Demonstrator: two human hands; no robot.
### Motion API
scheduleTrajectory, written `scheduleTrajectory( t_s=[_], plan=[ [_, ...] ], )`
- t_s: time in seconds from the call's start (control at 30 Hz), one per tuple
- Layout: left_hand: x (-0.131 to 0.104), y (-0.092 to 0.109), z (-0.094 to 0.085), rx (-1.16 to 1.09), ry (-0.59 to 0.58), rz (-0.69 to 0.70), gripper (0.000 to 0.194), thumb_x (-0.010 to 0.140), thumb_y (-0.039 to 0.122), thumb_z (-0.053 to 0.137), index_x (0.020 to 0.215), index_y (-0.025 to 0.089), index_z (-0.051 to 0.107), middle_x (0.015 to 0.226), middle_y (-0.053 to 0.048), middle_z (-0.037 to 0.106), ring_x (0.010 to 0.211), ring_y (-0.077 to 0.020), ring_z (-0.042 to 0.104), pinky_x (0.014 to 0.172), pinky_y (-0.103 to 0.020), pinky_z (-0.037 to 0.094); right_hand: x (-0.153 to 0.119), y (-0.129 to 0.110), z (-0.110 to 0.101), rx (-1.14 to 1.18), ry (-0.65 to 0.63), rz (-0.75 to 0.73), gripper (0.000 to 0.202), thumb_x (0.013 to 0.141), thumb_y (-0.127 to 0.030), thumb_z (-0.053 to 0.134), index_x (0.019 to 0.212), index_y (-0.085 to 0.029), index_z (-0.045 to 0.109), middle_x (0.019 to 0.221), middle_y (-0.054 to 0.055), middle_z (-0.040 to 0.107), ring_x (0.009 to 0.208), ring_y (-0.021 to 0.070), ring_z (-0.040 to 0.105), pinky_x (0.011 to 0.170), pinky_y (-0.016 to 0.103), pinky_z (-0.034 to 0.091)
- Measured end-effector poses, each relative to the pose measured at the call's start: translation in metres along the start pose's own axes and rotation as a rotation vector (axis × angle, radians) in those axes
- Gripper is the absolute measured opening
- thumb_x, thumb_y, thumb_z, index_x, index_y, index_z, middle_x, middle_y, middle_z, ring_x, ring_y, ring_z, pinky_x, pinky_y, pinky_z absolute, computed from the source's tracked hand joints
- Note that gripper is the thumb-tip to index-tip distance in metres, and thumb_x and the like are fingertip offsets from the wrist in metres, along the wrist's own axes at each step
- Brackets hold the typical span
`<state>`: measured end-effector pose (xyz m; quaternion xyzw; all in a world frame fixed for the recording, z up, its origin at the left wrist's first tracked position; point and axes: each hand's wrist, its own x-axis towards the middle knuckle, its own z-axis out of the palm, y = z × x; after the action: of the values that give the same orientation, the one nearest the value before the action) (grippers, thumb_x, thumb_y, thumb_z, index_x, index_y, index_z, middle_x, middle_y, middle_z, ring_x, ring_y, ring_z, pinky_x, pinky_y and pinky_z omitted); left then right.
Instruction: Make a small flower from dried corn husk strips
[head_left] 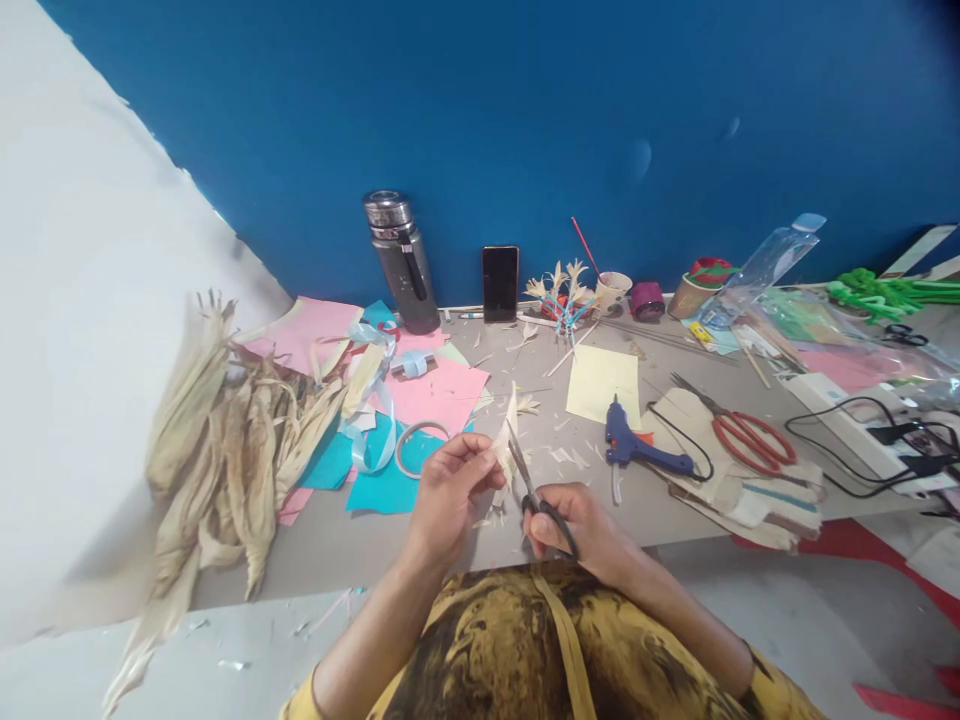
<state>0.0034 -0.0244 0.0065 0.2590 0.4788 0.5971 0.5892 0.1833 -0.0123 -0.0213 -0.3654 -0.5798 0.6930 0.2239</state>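
Husk strip, one; scissors, one pair; two hands holding them.

One head-worn view, forward and down, hands at close range, blue wall beyond

A blue wall meets a white wall.

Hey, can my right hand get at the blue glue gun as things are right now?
Probably yes, once freed: your right hand is holding dark-handled scissors. The blue glue gun lies close by on the table, with nothing apparent blocking the way.
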Motion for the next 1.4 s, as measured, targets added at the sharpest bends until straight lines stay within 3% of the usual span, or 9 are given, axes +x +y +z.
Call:
scheduleTrajectory(
  t_s=[0.2, 0.5, 0.7, 0.97, 1.2, 1.3, 1.4],
  plan=[
    [0.004, 0.011, -0.008, -0.012, 0.035, 0.051, 0.018, 0.068, 0.026, 0.08, 0.077, 0.015, 0.069, 0.064, 0.002, 0.058, 0.057, -0.0091, 0.055, 0.059, -0.023, 0.046, -0.009, -0.001, -0.015, -0.051, -0.199, 0.124, 0.053, 0.07, -0.068, 0.073, 0.069, -0.016, 0.063, 0.06, 0.001, 0.065, 0.054, 0.0137, 0.054, 0.051, 0.022, 0.038],
    [0.008, 0.012, -0.015, 0.022, 0.018, 0.087, 0.026, 0.068, 0.021, 0.08, 0.089, 0.015, 0.067, 0.066, 0.003, 0.059, 0.058, -0.0088, 0.056, 0.059, -0.021, 0.043, -0.008, -0.004, -0.023, -0.038, -0.279, 0.097, 0.055, 0.075, -0.069, 0.07, 0.07, -0.015, 0.063, 0.061, 0.002, 0.065, 0.051, 0.0107, 0.049, 0.05, 0.021, 0.032],
    [0.008, 0.012, -0.016, 0.09, 0.009, 0.132, 0.026, 0.071, 0.02, 0.078, 0.092, 0.016, 0.065, 0.069, 0.003, 0.06, 0.061, -0.0085, 0.056, 0.062, -0.022, 0.044, -0.007, -0.01, -0.025, -0.075, -0.261, 0.062, 0.058, 0.076, -0.072, 0.066, 0.068, -0.015, 0.063, 0.06, 0.003, 0.064, 0.052, 0.0112, 0.049, 0.05, 0.022, 0.032],
    [0.008, 0.024, -0.018, 0.189, -0.074, 0.083, 0.032, 0.069, 0.019, 0.077, 0.097, 0.015, 0.063, 0.066, 0.004, 0.06, 0.059, -0.0088, 0.055, 0.06, -0.022, 0.042, -0.007, -0.006, -0.034, -0.031, -0.295, 0.054, 0.058, 0.08, -0.069, 0.066, 0.07, -0.012, 0.064, 0.061, 0.004, 0.065, 0.053, 0.0113, 0.05, 0.051, 0.022, 0.032],
    [0.014, 0.035, -0.018, 0.284, -0.243, -0.039, 0.037, 0.067, 0.017, 0.076, 0.101, 0.015, 0.06, 0.062, 0.004, 0.063, 0.054, -0.0094, 0.053, 0.055, -0.023, 0.04, -0.008, -0.007, -0.037, -0.076, -0.325, 0.051, 0.056, 0.081, -0.067, 0.065, 0.07, -0.012, 0.065, 0.061, 0.003, 0.064, 0.053, 0.0104, 0.047, 0.053, 0.023, 0.032],
    [0.017, 0.032, -0.019, 0.221, -0.201, -0.017, 0.036, 0.065, 0.018, 0.077, 0.098, 0.015, 0.061, 0.062, 0.004, 0.062, 0.054, -0.0091, 0.053, 0.056, -0.023, 0.041, -0.01, -0.01, -0.034, -0.074, -0.357, 0.097, 0.056, 0.078, -0.068, 0.067, 0.075, -0.012, 0.066, 0.066, 0.003, 0.066, 0.058, 0.0119, 0.051, 0.054, 0.023, 0.035],
    [0.019, 0.029, -0.021, 0.156, -0.08, 0.071, 0.036, 0.064, 0.02, 0.079, 0.095, 0.015, 0.062, 0.062, 0.005, 0.06, 0.055, -0.009, 0.055, 0.059, -0.023, 0.043, -0.013, -0.012, -0.029, -0.094, -0.379, 0.175, 0.055, 0.069, -0.065, 0.076, 0.077, -0.012, 0.066, 0.067, 0.002, 0.065, 0.058, 0.0121, 0.052, 0.053, 0.021, 0.035]
  ],
)
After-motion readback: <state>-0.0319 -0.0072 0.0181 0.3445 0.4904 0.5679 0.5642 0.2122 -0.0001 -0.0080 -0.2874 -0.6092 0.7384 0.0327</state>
